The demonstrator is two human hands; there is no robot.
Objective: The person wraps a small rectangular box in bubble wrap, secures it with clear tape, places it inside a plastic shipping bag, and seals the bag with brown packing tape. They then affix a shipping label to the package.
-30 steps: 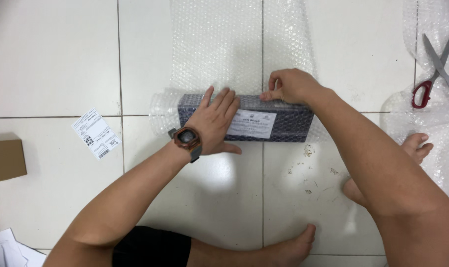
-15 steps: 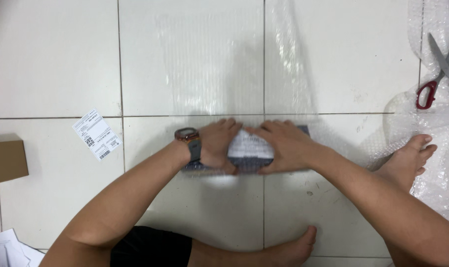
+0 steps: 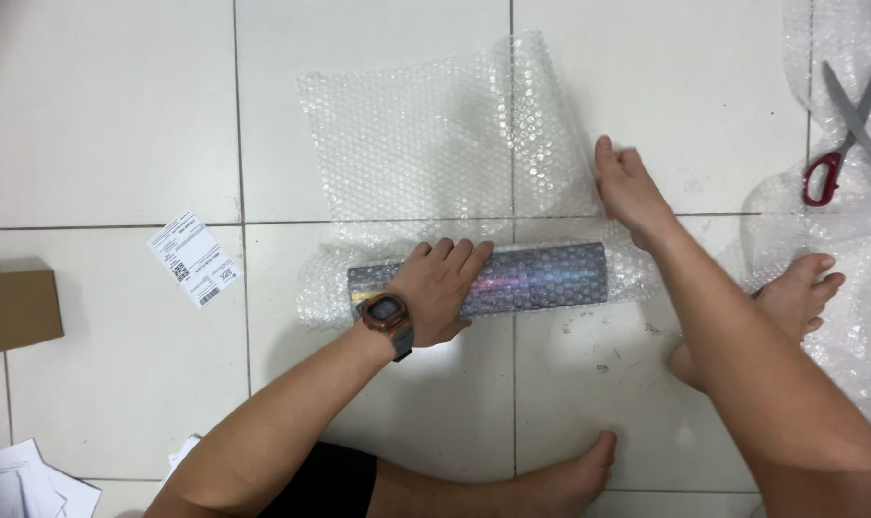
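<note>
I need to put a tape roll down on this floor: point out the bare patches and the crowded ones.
Bare tile lies above the shipping label to the left of the bubble wrap sheet, and between the left hand and the foot. Crowded: the right edge, with scissors and more wrap, and around the wrapped box by the right hand.

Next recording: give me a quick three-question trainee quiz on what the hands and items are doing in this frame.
1. True or false: the left hand rests on the dark box.
2. What does the right hand touch? A) red-handled scissors B) bubble wrap sheet C) cardboard box
3. What lies on the floor tile left of the bubble wrap?

Key: 1 true; 2 B; 3 a white printed label.
</note>
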